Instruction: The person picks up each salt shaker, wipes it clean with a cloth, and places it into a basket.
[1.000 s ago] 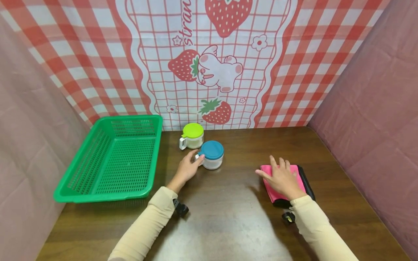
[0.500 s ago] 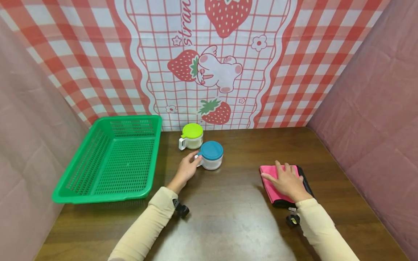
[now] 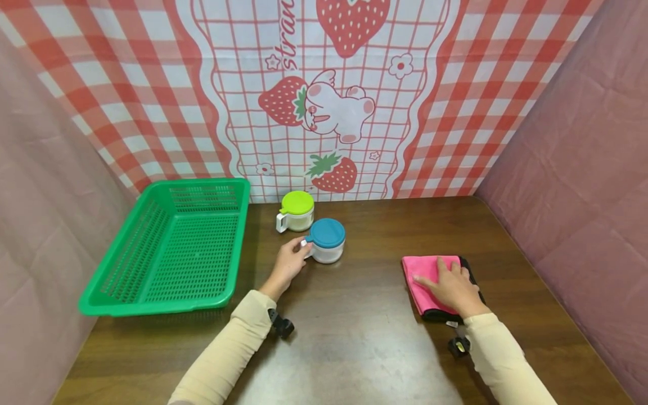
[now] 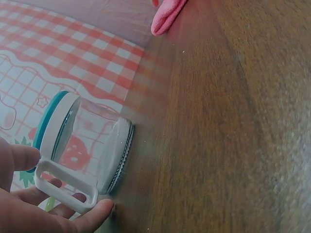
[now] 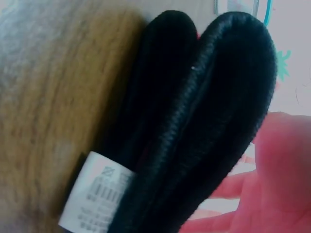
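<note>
A clear jar with a blue lid and white handle (image 3: 329, 253) stands upright on the table. My left hand (image 3: 288, 263) holds it by the handle. In the left wrist view the thumb (image 4: 24, 158) lies at the lid's tab and the other fingers are about the white handle (image 4: 65, 184). My right hand (image 3: 454, 287) rests on a folded pink cloth (image 3: 417, 275) with black edging, its fingers spread towards the right edge. In the right wrist view the cloth's black folds (image 5: 218, 97) hide part of that hand.
Behind the blue-lidded jar is a similar jar with a lime-green lid (image 3: 297, 214), close to the checked backdrop (image 3: 440, 163). A green plastic basket (image 3: 242, 225) stands at the left of the brown table (image 3: 349, 332). A white label (image 5: 97, 194) sticks out from the cloth.
My right hand has moved right and slightly towards me over the cloth, and its fingers have drawn in a little. The left hand has settled on the jar's handle; the jar stays in place.
</note>
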`<state>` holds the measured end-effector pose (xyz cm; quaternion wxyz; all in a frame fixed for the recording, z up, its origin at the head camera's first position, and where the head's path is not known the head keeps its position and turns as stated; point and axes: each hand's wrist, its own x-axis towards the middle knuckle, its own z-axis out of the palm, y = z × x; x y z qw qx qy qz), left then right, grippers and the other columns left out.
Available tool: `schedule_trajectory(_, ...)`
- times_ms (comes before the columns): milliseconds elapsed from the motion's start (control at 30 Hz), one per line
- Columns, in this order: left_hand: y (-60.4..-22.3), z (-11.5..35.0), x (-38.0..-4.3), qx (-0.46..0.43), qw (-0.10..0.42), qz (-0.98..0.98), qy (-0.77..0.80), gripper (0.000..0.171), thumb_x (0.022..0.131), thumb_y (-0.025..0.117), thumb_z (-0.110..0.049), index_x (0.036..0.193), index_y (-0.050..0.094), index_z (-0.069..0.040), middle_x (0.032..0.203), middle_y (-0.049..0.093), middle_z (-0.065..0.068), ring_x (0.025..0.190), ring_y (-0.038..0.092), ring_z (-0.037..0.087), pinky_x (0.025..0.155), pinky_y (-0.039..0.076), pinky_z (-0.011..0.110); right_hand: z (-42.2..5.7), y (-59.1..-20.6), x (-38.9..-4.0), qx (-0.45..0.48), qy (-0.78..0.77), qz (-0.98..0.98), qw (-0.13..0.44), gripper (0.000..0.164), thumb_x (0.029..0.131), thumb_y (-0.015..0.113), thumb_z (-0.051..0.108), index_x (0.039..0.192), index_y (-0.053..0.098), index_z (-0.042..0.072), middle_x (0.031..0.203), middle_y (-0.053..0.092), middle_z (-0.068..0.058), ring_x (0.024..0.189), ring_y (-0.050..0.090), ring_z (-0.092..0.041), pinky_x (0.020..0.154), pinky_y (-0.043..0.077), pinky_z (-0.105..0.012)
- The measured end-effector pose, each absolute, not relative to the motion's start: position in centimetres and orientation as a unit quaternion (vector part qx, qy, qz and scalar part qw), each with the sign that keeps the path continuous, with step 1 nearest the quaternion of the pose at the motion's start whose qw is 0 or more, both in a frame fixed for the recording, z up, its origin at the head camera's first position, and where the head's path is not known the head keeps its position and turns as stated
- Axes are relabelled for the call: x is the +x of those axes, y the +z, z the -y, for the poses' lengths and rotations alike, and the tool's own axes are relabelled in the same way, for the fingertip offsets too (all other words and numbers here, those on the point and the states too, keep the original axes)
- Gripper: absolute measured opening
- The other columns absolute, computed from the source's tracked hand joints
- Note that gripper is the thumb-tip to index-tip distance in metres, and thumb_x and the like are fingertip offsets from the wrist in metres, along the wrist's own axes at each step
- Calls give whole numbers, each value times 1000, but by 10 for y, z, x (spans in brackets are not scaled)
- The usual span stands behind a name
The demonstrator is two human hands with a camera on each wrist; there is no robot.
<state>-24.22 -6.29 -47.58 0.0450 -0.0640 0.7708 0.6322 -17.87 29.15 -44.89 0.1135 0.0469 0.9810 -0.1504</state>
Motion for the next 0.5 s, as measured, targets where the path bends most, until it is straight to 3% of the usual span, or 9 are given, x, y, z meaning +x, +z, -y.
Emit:
schedule_trajectory(333, -476, 62, -242, -74, 42, -761, 643, 39, 97, 59, -18, 132, 58, -1, 126, 63, 19, 101, 60, 22, 68, 49, 18, -292, -453, -177, 62, -134, -982, 119, 106, 84, 55, 70, 146, 23, -11, 140, 18, -49, 125, 23, -68, 90, 33, -81)
schedule_trajectory(500, -476, 61, -242, -76, 44, -754, 650, 40, 97, 59, -18, 132, 58, -1, 126, 63, 20, 104, 60, 24, 74, 55, 25, -293, -455, -180, 59, -139, -982, 116, 108, 81, 59, 71, 144, 26, -9, 138, 22, -50, 121, 28, -69, 89, 35, -80)
